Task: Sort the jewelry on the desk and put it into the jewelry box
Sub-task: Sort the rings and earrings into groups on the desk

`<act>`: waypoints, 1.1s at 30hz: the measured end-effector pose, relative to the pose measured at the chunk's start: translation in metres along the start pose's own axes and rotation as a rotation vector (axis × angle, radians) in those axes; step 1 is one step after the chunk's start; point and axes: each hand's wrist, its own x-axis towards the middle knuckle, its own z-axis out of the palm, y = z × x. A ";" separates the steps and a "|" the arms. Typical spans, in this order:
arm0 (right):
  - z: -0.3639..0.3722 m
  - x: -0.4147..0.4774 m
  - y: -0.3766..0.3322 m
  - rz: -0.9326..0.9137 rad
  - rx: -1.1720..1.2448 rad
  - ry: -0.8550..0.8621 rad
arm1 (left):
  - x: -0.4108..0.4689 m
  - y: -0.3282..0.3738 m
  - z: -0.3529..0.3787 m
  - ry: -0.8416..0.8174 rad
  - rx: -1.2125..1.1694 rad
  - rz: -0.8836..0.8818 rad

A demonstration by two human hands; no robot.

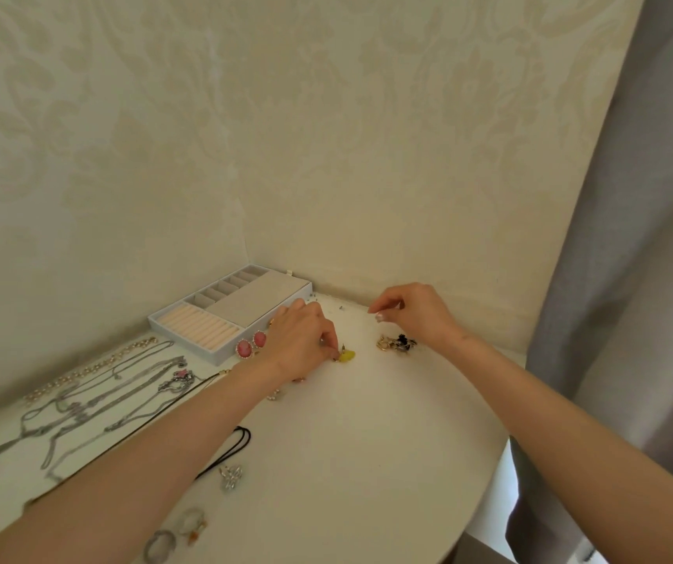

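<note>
The yellow earring (347, 355) was judged the likeliest thing to be lost: it was small, gripped only at its near edge, and a slip could have sent it skidding over the smooth desk (367, 441) toward the rounded rim on the right. Tiny specks, perhaps backs or studs, were scattered by the wall behind the hands, and a careless sweep could have knocked them off or out of sight. The chains (94, 405) laid out on the left were close together, so a dragged forearm could have tangled them. The left hand (302, 339) was lowered to the desk with its fingers curled, and the earring was pinched between thumb and forefinger, as far as could be judged. The right hand (416, 315) was raised just above a dark-and-gold cluster (397, 343), thumb and forefinger drawn together; whether anything was held there could not be told. The box (229, 315) was set open in the corner, just behind the left hand, with two pink earrings (251, 343) lying against its front wall. Rings (176, 535) were left near the front edge.
</note>
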 end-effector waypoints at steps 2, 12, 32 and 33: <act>-0.006 -0.002 0.006 0.015 -0.015 -0.019 | 0.002 0.001 0.001 0.001 -0.022 0.002; -0.009 -0.008 0.014 -0.069 -0.274 -0.224 | 0.010 0.017 0.004 0.111 -0.096 0.036; -0.016 -0.007 0.025 -0.035 -0.136 -0.063 | 0.046 0.049 0.021 -0.105 -0.022 -0.021; -0.017 -0.006 0.026 -0.031 -0.112 -0.044 | 0.047 0.048 0.021 -0.108 -0.035 -0.035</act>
